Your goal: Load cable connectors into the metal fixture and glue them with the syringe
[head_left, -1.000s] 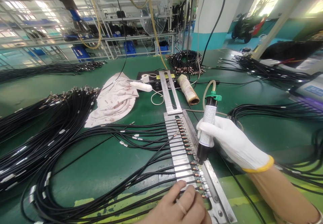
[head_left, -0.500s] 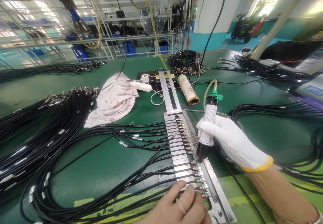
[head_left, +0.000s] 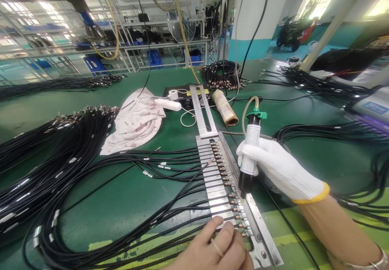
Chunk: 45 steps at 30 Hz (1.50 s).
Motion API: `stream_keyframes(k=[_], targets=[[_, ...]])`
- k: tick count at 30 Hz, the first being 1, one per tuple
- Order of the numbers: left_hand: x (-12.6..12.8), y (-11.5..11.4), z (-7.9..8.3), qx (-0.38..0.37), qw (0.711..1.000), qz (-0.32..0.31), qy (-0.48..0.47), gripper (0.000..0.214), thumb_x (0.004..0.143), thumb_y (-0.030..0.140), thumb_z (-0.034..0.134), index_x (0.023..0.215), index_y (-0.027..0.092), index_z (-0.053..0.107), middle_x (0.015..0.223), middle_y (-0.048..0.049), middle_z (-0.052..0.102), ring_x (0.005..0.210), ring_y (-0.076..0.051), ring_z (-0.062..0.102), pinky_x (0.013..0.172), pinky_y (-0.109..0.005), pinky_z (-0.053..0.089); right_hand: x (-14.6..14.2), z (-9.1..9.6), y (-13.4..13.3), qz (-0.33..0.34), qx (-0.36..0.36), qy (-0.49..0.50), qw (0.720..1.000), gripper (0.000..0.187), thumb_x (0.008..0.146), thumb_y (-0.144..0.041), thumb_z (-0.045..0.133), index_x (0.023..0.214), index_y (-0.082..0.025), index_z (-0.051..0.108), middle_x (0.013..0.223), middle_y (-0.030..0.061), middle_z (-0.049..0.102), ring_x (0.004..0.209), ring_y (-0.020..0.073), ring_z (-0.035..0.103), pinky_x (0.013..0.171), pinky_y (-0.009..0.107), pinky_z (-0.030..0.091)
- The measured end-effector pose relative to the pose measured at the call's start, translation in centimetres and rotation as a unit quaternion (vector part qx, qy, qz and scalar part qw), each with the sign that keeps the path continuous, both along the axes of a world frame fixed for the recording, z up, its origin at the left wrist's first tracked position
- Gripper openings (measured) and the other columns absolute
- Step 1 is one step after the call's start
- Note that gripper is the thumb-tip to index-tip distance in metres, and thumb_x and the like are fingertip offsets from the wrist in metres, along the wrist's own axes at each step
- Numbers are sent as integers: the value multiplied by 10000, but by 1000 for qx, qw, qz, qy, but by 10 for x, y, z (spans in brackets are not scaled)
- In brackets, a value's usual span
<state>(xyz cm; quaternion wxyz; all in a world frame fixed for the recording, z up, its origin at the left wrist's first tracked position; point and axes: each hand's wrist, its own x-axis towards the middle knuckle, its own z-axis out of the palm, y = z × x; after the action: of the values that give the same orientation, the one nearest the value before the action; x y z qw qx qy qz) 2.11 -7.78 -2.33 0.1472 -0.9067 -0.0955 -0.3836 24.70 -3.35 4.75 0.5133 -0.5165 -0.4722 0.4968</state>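
My right hand (head_left: 279, 170), in a white glove, is closed around a glue syringe (head_left: 249, 152) with a green cap and a tube on top. It stands nearly upright, tip down at the cable ends lined up in a long metal fixture (head_left: 226, 189). My bare left hand (head_left: 217, 247), a ring on one finger, rests at the near end of the fixture, its fingers pressing on the black cables (head_left: 170, 217) that run into the slots. Small copper-coloured connectors (head_left: 234, 202) sit in a row along the fixture.
A large bundle of black cables (head_left: 57, 168) covers the green bench on the left. Behind the fixture lie a patterned cloth (head_left: 136, 122), a black control box (head_left: 182, 95), a roll of paper (head_left: 225, 108) and another cable coil (head_left: 223, 75). More cables (head_left: 334, 132) spread on the right.
The view has shifted slightly. The syringe tip has moved a little along the row of connectors. My left hand stays pressed on the cables.
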Motion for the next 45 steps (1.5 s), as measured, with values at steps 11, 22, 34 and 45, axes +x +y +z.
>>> stream_keyframes(k=[11, 22, 34, 45], targets=[[-2, 4, 12, 0, 1000, -13, 24, 93, 850, 173, 685, 811, 190, 602, 877, 21, 672, 881, -167, 595, 941, -339, 483, -6, -3, 1, 20, 1, -12, 1000, 372, 860, -457, 727, 722, -157, 556, 620, 17, 587, 535, 123, 487, 492, 238, 359], [-3, 4, 8, -1, 999, -19, 27, 112, 833, 211, 722, 819, 186, 613, 887, 14, 669, 903, -174, 584, 970, -354, 463, -5, -5, 2, 10, 2, -22, 1000, 390, 861, -472, 728, 728, -149, 555, 619, 21, 591, 532, 119, 491, 486, 229, 366], [-4, 5, 15, -1, 999, -31, 36, 50, 863, 139, 647, 846, 186, 640, 876, -3, 675, 872, -191, 595, 930, -365, 480, -9, 2, 3, 18, 1, -17, 1000, 366, 840, -455, 717, 721, -155, 545, 595, 13, 579, 517, 115, 476, 480, 228, 359], [-11, 11, 22, -15, 999, -38, 32, 193, 974, 169, 492, 859, 166, 648, 874, -33, 698, 850, -189, 654, 879, -347, 544, -16, 13, 4, 27, 4, -25, 999, 344, 763, -469, 703, 748, -162, 548, 622, 14, 586, 541, 133, 506, 501, 247, 389]])
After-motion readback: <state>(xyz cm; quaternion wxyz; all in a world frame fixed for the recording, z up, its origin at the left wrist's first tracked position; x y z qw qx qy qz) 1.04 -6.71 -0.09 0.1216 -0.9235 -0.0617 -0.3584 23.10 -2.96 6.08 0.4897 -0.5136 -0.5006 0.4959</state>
